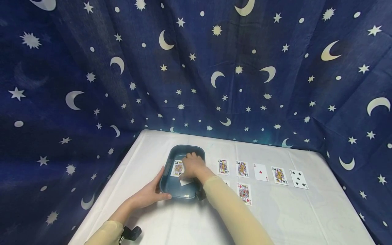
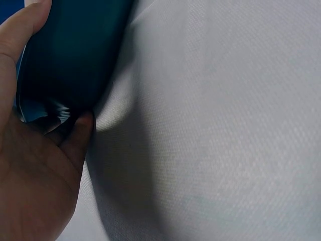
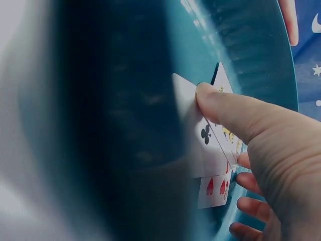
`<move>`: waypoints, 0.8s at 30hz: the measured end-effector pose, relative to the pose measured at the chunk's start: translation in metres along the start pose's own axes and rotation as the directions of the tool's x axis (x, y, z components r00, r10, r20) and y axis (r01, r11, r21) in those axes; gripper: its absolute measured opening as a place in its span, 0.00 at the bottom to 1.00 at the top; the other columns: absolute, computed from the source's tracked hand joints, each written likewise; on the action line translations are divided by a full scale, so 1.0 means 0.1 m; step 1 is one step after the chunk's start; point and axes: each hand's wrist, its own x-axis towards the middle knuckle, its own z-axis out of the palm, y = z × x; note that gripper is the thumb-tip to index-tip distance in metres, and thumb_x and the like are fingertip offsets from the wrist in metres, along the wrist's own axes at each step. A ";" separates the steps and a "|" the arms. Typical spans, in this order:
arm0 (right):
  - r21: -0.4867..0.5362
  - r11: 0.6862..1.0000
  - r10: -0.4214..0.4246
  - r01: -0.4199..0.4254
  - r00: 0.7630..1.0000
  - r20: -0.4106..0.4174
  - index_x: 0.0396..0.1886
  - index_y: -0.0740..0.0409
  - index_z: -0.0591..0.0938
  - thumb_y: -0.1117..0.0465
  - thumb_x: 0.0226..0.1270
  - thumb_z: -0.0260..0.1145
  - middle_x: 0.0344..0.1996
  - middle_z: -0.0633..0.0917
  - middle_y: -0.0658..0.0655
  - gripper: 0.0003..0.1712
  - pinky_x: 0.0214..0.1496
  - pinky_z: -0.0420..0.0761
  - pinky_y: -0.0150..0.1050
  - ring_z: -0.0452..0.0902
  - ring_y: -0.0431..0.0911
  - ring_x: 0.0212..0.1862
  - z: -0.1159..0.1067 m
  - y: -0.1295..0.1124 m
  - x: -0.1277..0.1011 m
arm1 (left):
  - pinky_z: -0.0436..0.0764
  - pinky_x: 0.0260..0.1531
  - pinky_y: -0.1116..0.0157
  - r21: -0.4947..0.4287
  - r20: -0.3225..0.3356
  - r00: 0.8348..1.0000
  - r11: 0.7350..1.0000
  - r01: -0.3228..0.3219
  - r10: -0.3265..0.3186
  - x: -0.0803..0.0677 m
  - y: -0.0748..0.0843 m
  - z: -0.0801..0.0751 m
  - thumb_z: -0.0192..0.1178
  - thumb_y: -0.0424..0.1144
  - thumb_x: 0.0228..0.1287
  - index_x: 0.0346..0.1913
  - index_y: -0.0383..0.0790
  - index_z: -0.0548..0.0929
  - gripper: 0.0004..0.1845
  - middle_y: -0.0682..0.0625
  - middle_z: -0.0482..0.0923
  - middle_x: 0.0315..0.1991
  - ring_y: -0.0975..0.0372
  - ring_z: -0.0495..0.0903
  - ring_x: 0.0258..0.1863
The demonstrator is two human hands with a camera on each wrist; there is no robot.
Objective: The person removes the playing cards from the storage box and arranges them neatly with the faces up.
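Sleeved forearms reach in from the near edge of the counter [image 1: 159,224], which is covered by a white cloth. The left hand [image 1: 150,194] curls round the near left rim of the dark teal tray [image 1: 171,154], thumb along the edge, steadying it. The right hand [image 1: 193,167] is inside the tray, thumb and fingers pinching a few overlapping cards [image 3: 213,150]: a club card on top, a face card and a red hearts card beneath. Another face card [image 1: 177,168] lies flat on the tray floor beside the hand.

The pinch looks shallow, thumb near one corner only, so I judge that the lower cards could slide out and fan back into the tray. The tray wall stands close to the knuckles and could catch a card edge. If the left hand loosens, the tray may skid on the smooth cloth, which already bunches at its corner.

To the right, well apart from the tray, a row of five cards [image 1: 260,173] lies face up, with a diamond face card [image 1: 244,193] below it, near the right forearm, where a sleeve could drag it. A star-and-moon curtain [image 1: 196,68] hangs behind.
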 end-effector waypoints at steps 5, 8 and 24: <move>0.025 1.000 0.008 -0.008 1.000 0.012 0.65 0.56 0.80 0.32 0.45 0.81 0.58 0.79 0.55 0.52 0.70 0.73 0.51 0.71 0.50 0.56 -0.02 -0.01 -0.01 | 0.67 0.71 0.51 0.003 -0.004 1.000 1.000 -0.003 0.003 0.00 -0.02 0.00 0.77 0.53 0.57 0.84 0.55 0.35 0.66 0.44 0.39 0.83 0.45 0.57 0.77; 0.041 0.999 0.015 -0.016 1.000 0.018 0.66 0.55 0.80 0.33 0.45 0.81 0.58 0.78 0.55 0.51 0.71 0.71 0.52 0.70 0.49 0.56 -0.03 -0.02 0.00 | 0.68 0.71 0.50 0.001 -0.004 1.000 1.000 -0.007 0.007 0.00 -0.03 0.00 0.77 0.52 0.57 0.84 0.53 0.36 0.66 0.43 0.39 0.83 0.44 0.58 0.77; 0.103 0.994 0.025 -0.030 0.999 0.046 0.63 0.59 0.78 0.38 0.43 0.84 0.55 0.78 0.55 0.51 0.74 0.69 0.52 0.70 0.50 0.57 0.05 -0.01 0.08 | 0.67 0.72 0.51 -0.010 -0.004 1.000 1.000 -0.011 0.011 -0.01 -0.01 0.01 0.76 0.51 0.58 0.84 0.53 0.35 0.66 0.44 0.39 0.83 0.46 0.58 0.77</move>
